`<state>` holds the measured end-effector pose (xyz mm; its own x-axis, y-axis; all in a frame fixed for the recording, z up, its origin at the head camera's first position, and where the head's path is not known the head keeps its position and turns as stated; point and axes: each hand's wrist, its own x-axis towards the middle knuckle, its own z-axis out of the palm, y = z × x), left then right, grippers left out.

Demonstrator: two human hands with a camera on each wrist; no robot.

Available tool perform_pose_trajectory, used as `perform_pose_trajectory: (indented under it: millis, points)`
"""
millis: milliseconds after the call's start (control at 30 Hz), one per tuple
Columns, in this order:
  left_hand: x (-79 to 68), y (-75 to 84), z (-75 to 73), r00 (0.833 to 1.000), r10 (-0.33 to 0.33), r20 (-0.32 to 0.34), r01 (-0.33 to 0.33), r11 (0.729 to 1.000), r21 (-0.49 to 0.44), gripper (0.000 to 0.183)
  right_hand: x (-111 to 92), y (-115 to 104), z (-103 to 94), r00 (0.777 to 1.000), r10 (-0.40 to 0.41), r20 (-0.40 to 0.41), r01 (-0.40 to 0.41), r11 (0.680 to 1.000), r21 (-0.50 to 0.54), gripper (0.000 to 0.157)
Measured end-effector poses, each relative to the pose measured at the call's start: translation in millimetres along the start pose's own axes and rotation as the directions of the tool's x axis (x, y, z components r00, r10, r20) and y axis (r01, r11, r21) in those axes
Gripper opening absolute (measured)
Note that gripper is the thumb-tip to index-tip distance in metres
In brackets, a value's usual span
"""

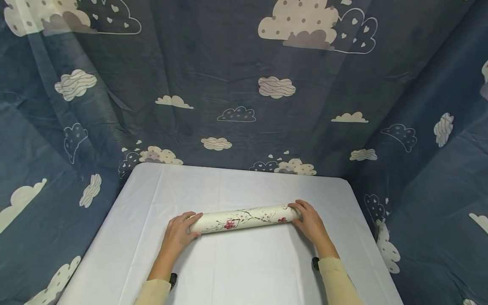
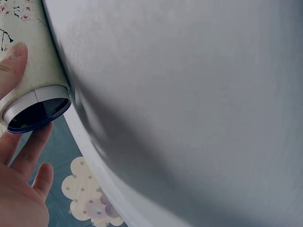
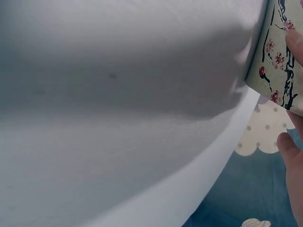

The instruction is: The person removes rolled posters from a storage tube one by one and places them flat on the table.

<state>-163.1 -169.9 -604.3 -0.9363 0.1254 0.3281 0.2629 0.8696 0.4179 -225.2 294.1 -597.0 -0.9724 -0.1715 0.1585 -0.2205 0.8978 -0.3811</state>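
A wallpaper roll (image 1: 245,219), cream with dark branches and red and pink blossoms, lies crosswise over the white table, its right end slightly farther back. My left hand (image 1: 177,235) grips its left end, thumb on the near side and fingers round the far side. At the other end my right hand (image 1: 310,223) holds the roll the same way. In the left wrist view the roll's hollow end (image 2: 37,111) shows a white inner layer and a dark blue rim. Blossoms and the right thumb (image 3: 296,45) on the paper appear in the right wrist view.
The table (image 1: 244,271) has a white cover with faint fold lines and rounded far corners. A dark blue curtain (image 1: 228,72) printed with clouds hangs behind it and along both sides. Dark wrist straps (image 1: 173,280) sit by the pale yellow sleeves (image 1: 154,292).
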Motion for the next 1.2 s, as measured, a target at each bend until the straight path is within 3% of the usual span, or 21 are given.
perform_pose_trajectory:
  millis: [567, 1000, 1200]
  points:
    - [-0.5, 11.3, 6.3, 0.999, -0.016, -0.028, 0.017, 1.0, 0.021, 0.069, 39.7, 7.8, -1.3, 0.998, 0.014, 0.058, -0.014, 1.0, -0.005, 0.061]
    - [-5.1, 17.0, 10.7, 0.999, -0.034, -0.037, 0.034, 0.999, -0.002, 0.07, 51.8, 12.5, 4.0, 0.996, 0.049, 0.078, -0.051, 0.998, 0.024, 0.061]
    - [-3.6, 19.9, 10.8, 0.997, -0.062, -0.045, 0.062, 0.998, -0.008, 0.071, 53.6, 10.7, 2.9, 0.997, 0.03, 0.066, -0.032, 0.999, 0.034, 0.061]
